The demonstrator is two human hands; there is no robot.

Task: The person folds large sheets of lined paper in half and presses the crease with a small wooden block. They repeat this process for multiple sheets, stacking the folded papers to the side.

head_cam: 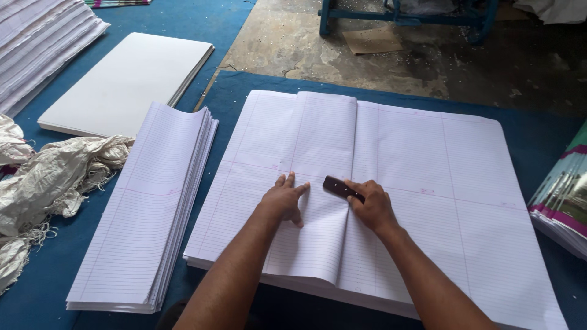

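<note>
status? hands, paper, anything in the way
Left hand flat on the folded ruled sheet. Right hand presses a dark creasing tool on the fold. Folded stack lies left, apart.

Left hand (pixel 284 198) flat, fingers spread; right hand (pixel 370 205) curled closed, knuckles up.

A paper-working shop, most likely a small bindery for exercise books, was shown. Large ruled sheets (pixel 428 183) were stacked flat on a blue-covered work surface (pixel 538 140), and a second pile of folded ruled sheets (pixel 153 208) was laid just beside them. Plain white boards (pixel 128 79) and further paper stacks (pixel 36 43) were kept at the far left, with printed covers (pixel 565 208) at the right edge. A rough, stained concrete floor (pixel 391 61), littered with paper scraps, and a blue-painted frame (pixel 403 15) were seen beyond.
</note>
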